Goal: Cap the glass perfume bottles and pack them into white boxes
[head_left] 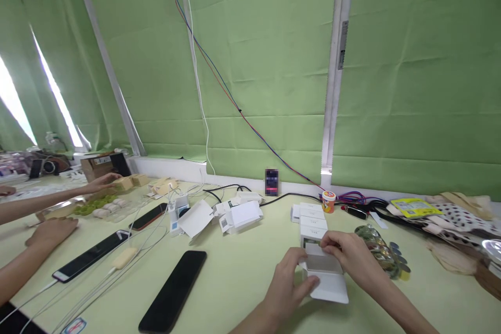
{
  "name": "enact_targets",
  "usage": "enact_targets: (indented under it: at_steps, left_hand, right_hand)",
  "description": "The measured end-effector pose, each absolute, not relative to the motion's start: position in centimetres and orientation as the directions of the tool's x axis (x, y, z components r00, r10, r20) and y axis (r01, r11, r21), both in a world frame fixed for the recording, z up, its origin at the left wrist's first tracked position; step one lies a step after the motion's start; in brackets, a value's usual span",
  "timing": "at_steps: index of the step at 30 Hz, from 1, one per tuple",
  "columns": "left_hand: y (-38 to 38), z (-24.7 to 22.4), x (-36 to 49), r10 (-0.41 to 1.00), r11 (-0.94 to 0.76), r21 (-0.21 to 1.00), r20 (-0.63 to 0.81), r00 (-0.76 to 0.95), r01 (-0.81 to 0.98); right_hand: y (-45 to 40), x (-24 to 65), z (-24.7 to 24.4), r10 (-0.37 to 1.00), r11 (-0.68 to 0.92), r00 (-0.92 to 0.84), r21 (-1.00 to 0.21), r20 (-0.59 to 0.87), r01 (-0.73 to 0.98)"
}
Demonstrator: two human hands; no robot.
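Observation:
A small white cardboard box (324,262) lies open on the table in front of me, its long flap (329,287) folded out towards me. My left hand (287,282) grips the box's left side between thumb and fingers. At its far right edge, the bent fingers of my right hand (350,255) pinch the card; their tips partly hide what they hold. Just beyond the box stands a row of closed white boxes (312,221). The inside of the open box is only partly visible.
A black phone (172,292) lies to my left, near charging cables and a white phone (92,257). Torn white cartons (240,215) lie farther back. An orange tub (328,202) and a clear bag (378,248) stand right. A co-worker's hands (55,232) are at far left.

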State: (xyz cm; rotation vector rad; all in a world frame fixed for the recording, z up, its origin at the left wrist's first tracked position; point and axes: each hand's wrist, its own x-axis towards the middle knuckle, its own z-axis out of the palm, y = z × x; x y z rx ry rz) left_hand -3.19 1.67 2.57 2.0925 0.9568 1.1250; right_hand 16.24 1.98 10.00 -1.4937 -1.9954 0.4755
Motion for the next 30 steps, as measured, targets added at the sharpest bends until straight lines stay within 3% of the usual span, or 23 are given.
enact_targets:
  at_steps: [19,30]
  left_hand:
    - [1.2,2.7,-2.9,0.859,-0.477,0.842,0.386,0.337,0.252]
    - [1.2,3.5,-3.1,0.829,-0.53,0.792,0.41,0.38,0.303]
  right_hand:
    - [3.8,17.0,8.7,0.957,0.29,-0.229,-0.671,0.18,0.682]
    - [2.3,15.9,9.3,0.936,0.353,-0.301,-0.491,0.184,0.797]
